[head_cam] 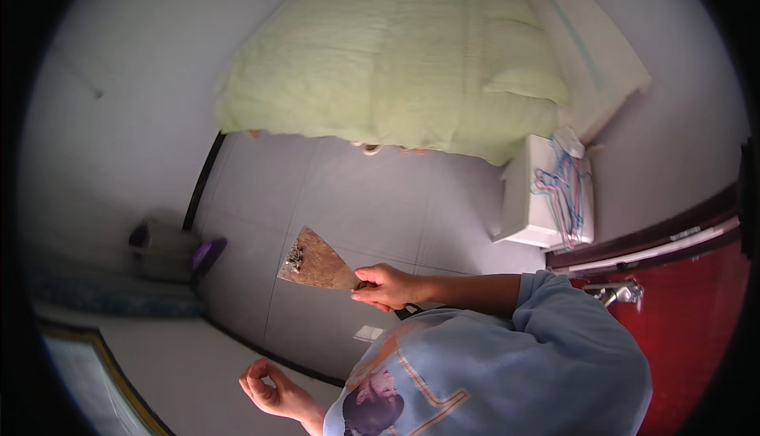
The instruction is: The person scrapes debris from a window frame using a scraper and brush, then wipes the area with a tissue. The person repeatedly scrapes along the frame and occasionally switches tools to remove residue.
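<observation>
My right hand (389, 286) is wrapped around the handle of a putty knife (323, 261). Its wide, triangular blade is brown and stained, points to the left above the floor, and carries a small clump of grey debris near the edge. The dark end of the handle sticks out behind the palm. Lower left, close to my body, my left hand (267, 387) is curled, its fingers meeting the thumb in a loose ring. Nothing shows in it, and it touches nothing that I can see.
A bed with a pale green cover (386, 62) stands ahead. At right are a white nightstand (516, 198) with several hangers (561, 192) on it, and a red door (683, 317) with a metal handle (620, 292). A blurred grey container (166, 252) with purple parts lies left, beyond tiled floor (356, 198).
</observation>
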Available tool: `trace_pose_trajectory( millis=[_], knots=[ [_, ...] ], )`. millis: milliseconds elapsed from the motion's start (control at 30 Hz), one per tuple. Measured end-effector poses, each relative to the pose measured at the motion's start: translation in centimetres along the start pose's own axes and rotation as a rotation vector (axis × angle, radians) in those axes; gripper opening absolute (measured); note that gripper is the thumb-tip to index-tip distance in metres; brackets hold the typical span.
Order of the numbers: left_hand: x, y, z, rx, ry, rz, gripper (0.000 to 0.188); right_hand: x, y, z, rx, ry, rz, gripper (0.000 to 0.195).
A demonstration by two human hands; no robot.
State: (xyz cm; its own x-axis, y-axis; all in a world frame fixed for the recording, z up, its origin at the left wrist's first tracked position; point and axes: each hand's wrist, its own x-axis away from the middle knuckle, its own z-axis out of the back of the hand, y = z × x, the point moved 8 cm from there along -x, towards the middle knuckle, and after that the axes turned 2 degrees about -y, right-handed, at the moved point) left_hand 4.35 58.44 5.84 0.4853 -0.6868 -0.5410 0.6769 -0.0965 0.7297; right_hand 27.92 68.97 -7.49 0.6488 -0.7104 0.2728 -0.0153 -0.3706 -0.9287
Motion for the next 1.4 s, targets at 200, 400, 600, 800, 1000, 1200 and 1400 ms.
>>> trace_pose_trajectory(
  millis=[200, 400, 600, 800, 1000, 1200, 1400],
  knots=[
    [-3.3, 4.7, -13.0, 0.232, -0.348, -0.103, 0.020, 7.7, -0.9, 9.7, -0.108, 0.439, 0.129, 0.028],
    [0.4, 12.5, -26.9, 0.350, -0.677, -0.295, 0.013, 18.7, 2.4, 17.8, -0.241, 0.935, 0.107, 0.026],
    [0.3, 17.9, -38.0, 0.512, -0.891, -0.417, 0.016, 24.6, 3.6, 23.4, -0.377, 1.274, 0.102, 0.013],
    [1.5, 24.6, -48.8, 0.582, -1.121, -0.516, 0.013, 29.9, 4.8, 26.7, -0.569, 1.546, 0.267, 0.015],
    [11.7, 35.9, -52.9, 0.828, -1.550, -0.846, 0.015, 35.0, 6.2, 26.3, -0.566, 1.849, 0.482, 0.016],
    [26.7, 45.7, -44.1, 1.293, -2.020, -1.379, 0.036, 38.5, 9.5, 24.9, -0.594, 2.066, 0.552, 0.013],
    [36.4, 47.8, -33.3, 1.584, -2.335, -1.547, 0.069, 39.9, 14.6, 23.5, -0.653, 2.005, 1.728, 0.039]
  ],
)
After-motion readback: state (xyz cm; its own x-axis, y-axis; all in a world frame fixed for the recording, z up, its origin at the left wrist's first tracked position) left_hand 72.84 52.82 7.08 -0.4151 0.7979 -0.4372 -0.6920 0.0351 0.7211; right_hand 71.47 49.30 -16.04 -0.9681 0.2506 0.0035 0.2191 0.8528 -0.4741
